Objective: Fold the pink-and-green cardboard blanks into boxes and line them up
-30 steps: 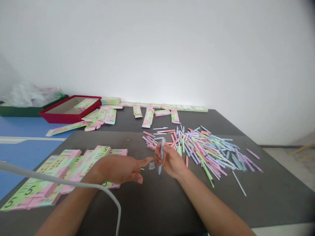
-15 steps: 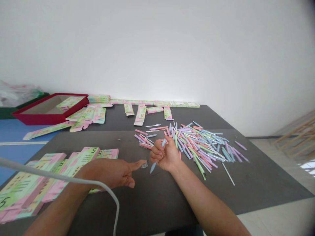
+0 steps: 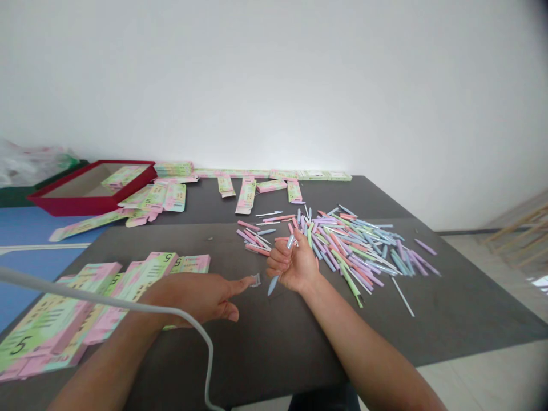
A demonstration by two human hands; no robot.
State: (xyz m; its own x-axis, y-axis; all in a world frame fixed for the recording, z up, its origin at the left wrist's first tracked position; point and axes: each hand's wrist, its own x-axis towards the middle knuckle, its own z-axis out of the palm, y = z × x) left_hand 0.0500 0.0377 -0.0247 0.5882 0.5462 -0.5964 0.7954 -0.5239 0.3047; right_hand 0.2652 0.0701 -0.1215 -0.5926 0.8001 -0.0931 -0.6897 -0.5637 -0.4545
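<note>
My right hand (image 3: 295, 265) is closed around a light blue pen (image 3: 273, 285). The pen's tapered end points down towards the table, and its other end shows above the fist. My left hand (image 3: 201, 297) hovers to the left, index finger stretched out and thumb apart from it. At that fingertip is a small clear scrap (image 3: 256, 280), perhaps plastic or tape; whether it sticks to the finger or lies on the table I cannot tell. Beyond and right of my right hand spreads a heap of pastel pens (image 3: 351, 245) with white refill-like sticks among them.
Pink and green cartons (image 3: 145, 285) marked 5 lie in overlapping rows at the left. A red tray (image 3: 77, 204) with cartons stands behind them. More cartons (image 3: 246, 194) lie along the dark table's (image 3: 240, 359) back. A pale cable (image 3: 162, 310) crosses in front of my left arm.
The view has shifted slightly, moving the scene a little right and up. Both hands keep nearly the same pose, with the blue pen still in my right hand.
</note>
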